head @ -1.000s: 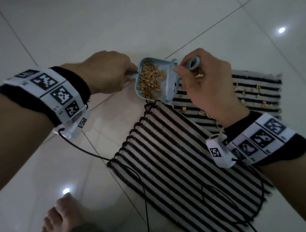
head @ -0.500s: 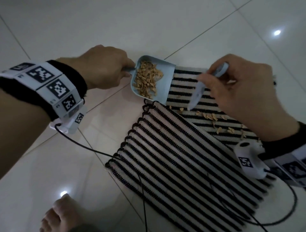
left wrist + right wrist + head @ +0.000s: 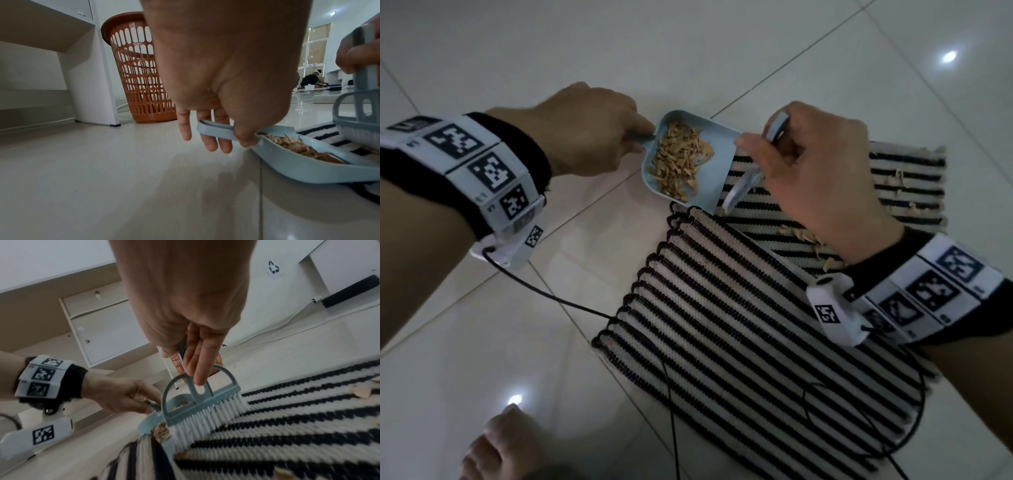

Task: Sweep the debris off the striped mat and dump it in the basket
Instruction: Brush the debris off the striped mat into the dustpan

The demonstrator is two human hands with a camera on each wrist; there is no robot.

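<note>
The left hand (image 3: 571, 137) pinched the handle of the pale blue plastic dustpan (image 3: 719, 164); the right hand (image 3: 822, 178) clasped the small blue white-bristled brush (image 3: 202, 408), bristles at the pan's lip. Short strokes toward a flat-held pan would serve best. Against half a second earlier, the brush had returned to the lip. Tan flaky debris (image 3: 804, 236) remained on the black-and-white striped woven mat (image 3: 756, 325); the orange perforated plastic basket (image 3: 135, 68) stood well apart.

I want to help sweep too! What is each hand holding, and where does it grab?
The left hand pinches the dustpan by its handle. The right hand grips the brush by its handle.
</note>
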